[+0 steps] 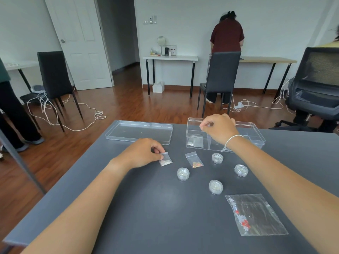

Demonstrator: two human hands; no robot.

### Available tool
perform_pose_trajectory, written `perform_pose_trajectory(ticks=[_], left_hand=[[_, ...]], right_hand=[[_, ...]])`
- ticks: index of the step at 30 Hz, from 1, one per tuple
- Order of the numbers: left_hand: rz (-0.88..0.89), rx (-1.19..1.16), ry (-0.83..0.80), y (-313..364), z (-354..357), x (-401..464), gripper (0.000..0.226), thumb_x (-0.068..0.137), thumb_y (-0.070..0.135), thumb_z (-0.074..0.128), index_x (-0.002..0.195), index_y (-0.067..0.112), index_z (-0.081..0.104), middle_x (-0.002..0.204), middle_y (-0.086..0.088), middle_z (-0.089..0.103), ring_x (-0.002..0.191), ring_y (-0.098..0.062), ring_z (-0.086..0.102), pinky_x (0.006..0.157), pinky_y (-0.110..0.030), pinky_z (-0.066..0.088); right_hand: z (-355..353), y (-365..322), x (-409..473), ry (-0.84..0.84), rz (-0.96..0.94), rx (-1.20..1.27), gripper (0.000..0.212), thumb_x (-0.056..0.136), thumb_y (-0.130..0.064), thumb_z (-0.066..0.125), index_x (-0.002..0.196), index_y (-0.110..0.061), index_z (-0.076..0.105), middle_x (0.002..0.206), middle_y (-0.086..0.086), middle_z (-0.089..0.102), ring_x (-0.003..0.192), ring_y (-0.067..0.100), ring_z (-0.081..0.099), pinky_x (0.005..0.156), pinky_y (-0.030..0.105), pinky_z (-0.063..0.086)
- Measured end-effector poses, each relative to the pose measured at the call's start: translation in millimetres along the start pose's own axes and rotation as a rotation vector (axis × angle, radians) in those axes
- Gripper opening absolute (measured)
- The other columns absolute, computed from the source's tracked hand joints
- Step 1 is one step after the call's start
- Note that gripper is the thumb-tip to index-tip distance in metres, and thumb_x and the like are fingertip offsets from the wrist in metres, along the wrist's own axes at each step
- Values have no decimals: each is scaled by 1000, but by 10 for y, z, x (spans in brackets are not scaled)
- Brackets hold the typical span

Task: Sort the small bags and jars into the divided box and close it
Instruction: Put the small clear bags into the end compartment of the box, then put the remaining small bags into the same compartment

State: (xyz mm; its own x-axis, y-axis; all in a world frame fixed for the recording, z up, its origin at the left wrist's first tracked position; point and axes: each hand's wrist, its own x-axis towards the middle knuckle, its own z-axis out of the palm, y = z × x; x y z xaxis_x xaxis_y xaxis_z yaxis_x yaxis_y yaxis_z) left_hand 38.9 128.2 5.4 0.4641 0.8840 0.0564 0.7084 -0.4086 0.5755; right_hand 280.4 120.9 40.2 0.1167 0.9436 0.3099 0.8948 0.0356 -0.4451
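The clear divided box (256, 136) stands open at the table's far right, with one small bag (195, 142) in its left compartment. Its clear lid (139, 132) lies to the left. My right hand (220, 130) hovers over the box with fingertips pinched; whether it holds anything I cannot tell. My left hand (145, 152) pinches the top of a small white-filled bag (165, 159) lying on the table. A small bag with orange bits (194, 160) lies beside it. Several small clear jars (183, 173) (217, 158) (241, 170) (215, 187) stand loose nearby.
A larger clear bag with a flower print (255, 214) lies at the near right of the dark grey table (146, 208). Beyond the table stand chairs (220, 79), cables on the wooden floor, and a person (227, 37) facing a far desk.
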Motion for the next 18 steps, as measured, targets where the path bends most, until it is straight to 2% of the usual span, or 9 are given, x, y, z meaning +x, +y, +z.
perform_pose_trajectory(ticks=[2, 4, 6, 8, 10, 12, 15, 18], left_hand=[[5, -31, 15, -9, 10, -1, 17, 75, 21, 67, 66, 35, 64, 74, 15, 61, 61, 8, 52, 57, -7, 38], [16, -48, 32, -10, 13, -1, 17, 76, 19, 67, 68, 33, 64, 74, 15, 61, 58, 13, 51, 56, -2, 37], [22, -74, 46, -7, 13, 3, 18, 77, 18, 66, 68, 33, 63, 74, 15, 62, 56, 14, 51, 55, -2, 37], [21, -105, 58, 3, 12, 2, 19, 78, 17, 66, 69, 33, 63, 73, 14, 63, 55, 13, 52, 56, -3, 38], [15, -145, 76, 13, 16, -2, 18, 78, 18, 66, 69, 33, 64, 74, 13, 64, 58, 11, 54, 61, -9, 39], [14, -170, 105, 33, 19, -12, 16, 78, 19, 67, 70, 33, 65, 75, 13, 64, 60, 9, 55, 63, -12, 40], [22, -218, 140, 76, 9, -33, 14, 77, 19, 68, 71, 32, 67, 72, 13, 62, 54, 11, 51, 55, -2, 37], [8, -288, 136, 118, -5, -45, 13, 78, 16, 69, 73, 28, 68, 71, 10, 61, 48, 10, 49, 52, 0, 34]], right_hand=[[-34, -12, -49, 55, -58, 6, 19, 87, -21, 52, 82, -24, 69, 101, -1, 66, 104, 26, 44, 88, 39, 28], [-69, -35, -136, 65, -155, 34, 15, 85, -21, 55, 81, -23, 69, 90, -3, 65, 93, 20, 47, 85, 35, 30], [-91, -59, -264, -14, -230, 98, 12, 83, -18, 58, 80, -20, 70, 82, -5, 64, 80, 10, 48, 80, 28, 33], [-77, -76, -392, -146, -251, 122, 12, 83, -17, 59, 82, -20, 71, 80, -7, 63, 83, 10, 52, 81, 26, 39], [-32, -77, -474, -237, -269, 61, 14, 84, -18, 58, 90, -21, 71, 89, -8, 67, 94, 13, 54, 84, 24, 38], [17, -78, -506, -289, -285, -15, 20, 86, -20, 57, 101, -20, 69, 109, -5, 67, 106, 17, 51, 90, 24, 33], [83, -95, -532, -360, -268, -96, 29, 86, -22, 56, 115, -22, 61, 122, -2, 61, 111, 22, 43, 92, 30, 32], [125, -96, -541, -406, -227, -93, 37, 86, -23, 56, 123, -22, 54, 126, 0, 57, 116, 23, 42, 95, 30, 31]])
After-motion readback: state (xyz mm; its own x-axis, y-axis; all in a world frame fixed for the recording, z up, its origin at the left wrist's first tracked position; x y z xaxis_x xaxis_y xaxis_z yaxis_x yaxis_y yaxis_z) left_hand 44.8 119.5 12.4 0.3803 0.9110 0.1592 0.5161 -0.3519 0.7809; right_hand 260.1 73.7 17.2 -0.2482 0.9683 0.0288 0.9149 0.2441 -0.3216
